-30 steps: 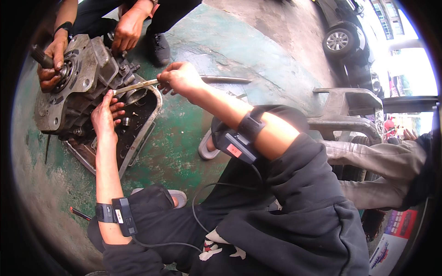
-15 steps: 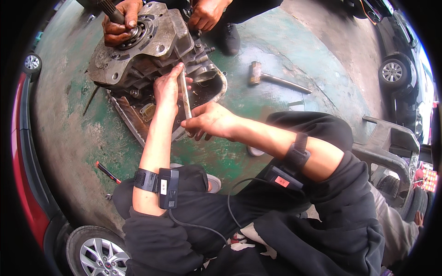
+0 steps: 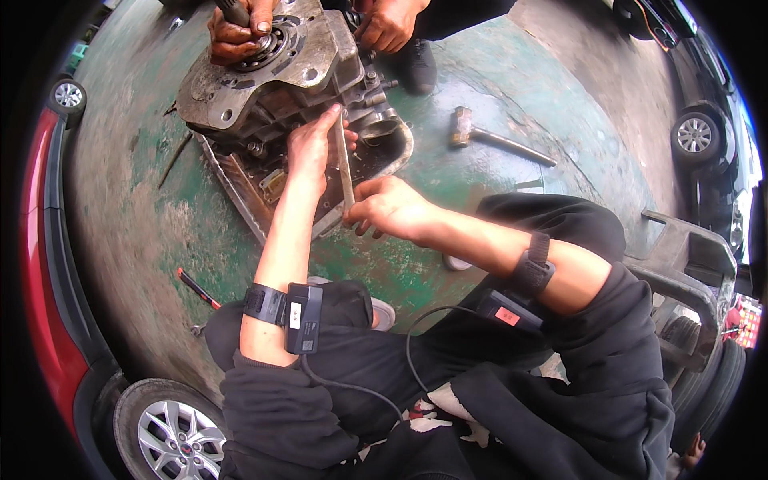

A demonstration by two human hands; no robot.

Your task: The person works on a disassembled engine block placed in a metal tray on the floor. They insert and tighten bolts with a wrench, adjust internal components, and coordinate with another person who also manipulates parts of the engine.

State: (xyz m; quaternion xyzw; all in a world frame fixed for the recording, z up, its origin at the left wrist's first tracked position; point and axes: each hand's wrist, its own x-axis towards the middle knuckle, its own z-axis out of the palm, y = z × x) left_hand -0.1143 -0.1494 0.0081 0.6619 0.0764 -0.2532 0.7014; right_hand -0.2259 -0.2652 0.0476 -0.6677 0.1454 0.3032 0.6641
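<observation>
A long, slim metal wrench (image 3: 345, 164) slants across the near side of a grey gearbox housing (image 3: 332, 58). My left hand (image 3: 312, 150) is closed around its far end, close against the housing; the wrench's head and whatever it meets there are hidden. With fingers and thumb, my right hand (image 3: 394, 210) grips the near end. The housing rests over an open, oily lower casing (image 3: 232, 180). Across from me, a co-worker's hand (image 3: 240, 36) holds a splined shaft (image 3: 234, 11) at the bearing on top, while the other hand (image 3: 392, 22) is by the housing's far right side.
A hammer (image 3: 504, 146) lies on the worn green floor (image 3: 472, 88) to the right. An orange-and-black pen-like tool (image 3: 197, 287) lies at left. A red car (image 3: 52, 264) borders the left side. A grey plastic stool (image 3: 692, 260) and stacked tires (image 3: 712, 400) stand at right.
The whole view has shifted, so everything sits a little farther right in it. Both my hands keep their hold on the wrench, with little visible movement against the housing.
</observation>
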